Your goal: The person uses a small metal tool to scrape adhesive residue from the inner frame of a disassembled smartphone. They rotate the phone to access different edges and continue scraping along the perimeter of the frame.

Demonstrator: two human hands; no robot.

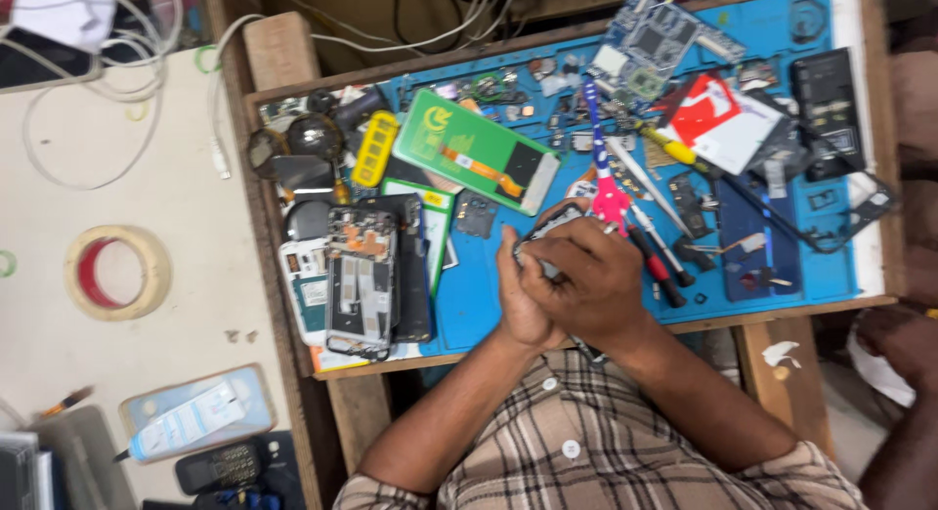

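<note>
Both hands are working over the blue mat (469,305) on the bench: the left hand (520,300) and right hand (586,280) are clenching a small phone part (547,227), apparently mid-disassembly; next, likely, fine tool work with the tweezers (650,192) lying nearby.

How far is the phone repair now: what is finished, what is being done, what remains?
Done: one phone already lies opened on the blue mat, its insides showing. In hand: the left hand and right hand both grip a small dark phone part. Left: loose boards, the green screen pack and screwdrivers lie unassembled.
</note>
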